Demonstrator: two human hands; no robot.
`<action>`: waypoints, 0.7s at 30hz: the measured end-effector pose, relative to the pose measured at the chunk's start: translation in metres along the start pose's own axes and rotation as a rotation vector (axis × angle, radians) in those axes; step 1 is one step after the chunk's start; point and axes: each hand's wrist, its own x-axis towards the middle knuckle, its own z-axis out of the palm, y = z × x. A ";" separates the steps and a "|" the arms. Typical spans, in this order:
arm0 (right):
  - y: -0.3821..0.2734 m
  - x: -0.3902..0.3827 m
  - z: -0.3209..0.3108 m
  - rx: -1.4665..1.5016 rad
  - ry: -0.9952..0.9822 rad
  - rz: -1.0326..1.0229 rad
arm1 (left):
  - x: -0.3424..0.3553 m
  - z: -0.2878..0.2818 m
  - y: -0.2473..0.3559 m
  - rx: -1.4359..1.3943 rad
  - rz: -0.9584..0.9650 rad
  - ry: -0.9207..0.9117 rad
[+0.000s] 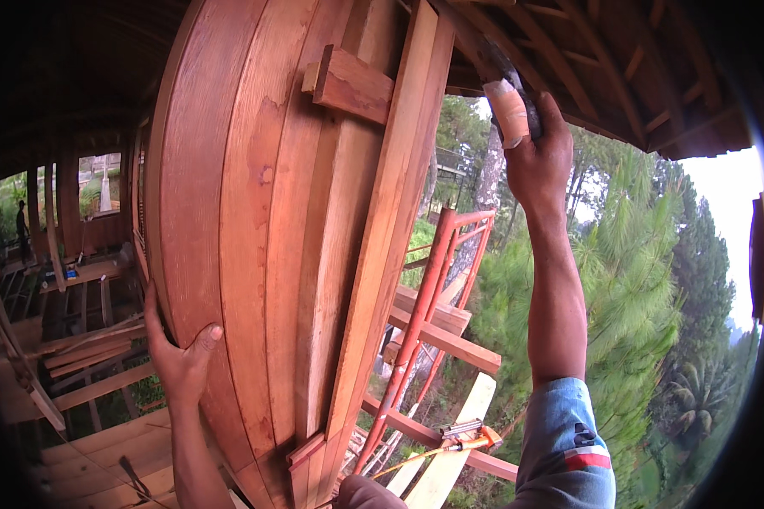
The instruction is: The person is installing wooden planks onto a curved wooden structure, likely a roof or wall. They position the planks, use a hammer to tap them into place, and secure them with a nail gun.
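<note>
A tall panel of reddish vertical boards [246, 212] fills the middle, with a short wooden block [351, 83] fixed across its upper part and long battens along its right side. My left hand [178, 356] grips the panel's left edge low down, fingers round the edge and thumb on the face. Up at the right, my right hand [536, 144], a finger wrapped in pale tape, is closed on a dark, elongated piece [505, 59] beside the roof timbers; what exactly it is, I cannot make out.
Right of the panel stand red scaffolding [440, 254] and planks [448, 339]; an orange nail gun [475, 441] lies on a pale board. Roof rafters [620, 59] overhang, with trees beyond. At left are open floor joists [102, 390] and a distant person [22, 225].
</note>
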 end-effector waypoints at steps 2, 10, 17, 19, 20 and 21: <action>-0.001 -0.002 0.000 -0.086 -0.076 0.068 | -0.001 -0.002 -0.002 -0.085 -0.030 0.005; 0.004 -0.004 -0.008 -0.068 -0.096 -0.009 | -0.005 -0.003 -0.004 0.010 -0.074 -0.028; 0.004 0.010 0.008 -0.143 -0.120 -0.048 | -0.001 -0.001 -0.002 0.015 -0.037 -0.028; 0.003 0.008 0.010 -0.034 -0.104 -0.024 | -0.001 -0.002 0.000 -0.009 -0.053 -0.029; 0.003 0.005 0.002 -0.065 -0.115 0.015 | -0.002 -0.004 0.000 -0.018 -0.062 -0.026; -0.002 -0.005 -0.004 -0.061 -0.104 0.063 | -0.003 -0.007 -0.001 0.006 -0.060 -0.026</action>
